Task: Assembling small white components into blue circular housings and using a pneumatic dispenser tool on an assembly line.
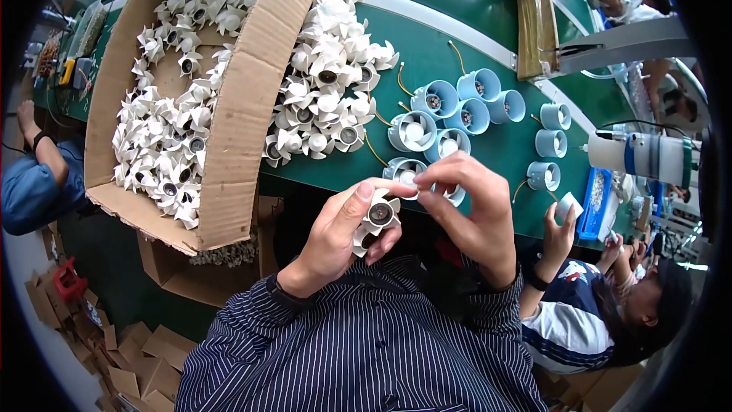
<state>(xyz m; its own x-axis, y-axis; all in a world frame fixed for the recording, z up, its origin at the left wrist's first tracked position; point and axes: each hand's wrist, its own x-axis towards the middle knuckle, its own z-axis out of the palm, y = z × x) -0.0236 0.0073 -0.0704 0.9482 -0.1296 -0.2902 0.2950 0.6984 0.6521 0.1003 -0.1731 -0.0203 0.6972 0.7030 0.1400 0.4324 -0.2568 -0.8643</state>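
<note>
Gripping one white fan impeller (379, 217), left hand (335, 240) and right hand (473, 214), fingers clamped around it.

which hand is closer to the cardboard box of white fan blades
Left. The left hand, holding a white fan impeller, sits just right of the cardboard box. The right hand is farther right, beyond the left.

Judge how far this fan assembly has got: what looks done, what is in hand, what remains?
Done: several light blue housings on the green table already hold impellers. In hand: the left hand holds one white impeller; the right hand pinches beside it. Left: loose impellers piled and filling the cardboard box.
</note>
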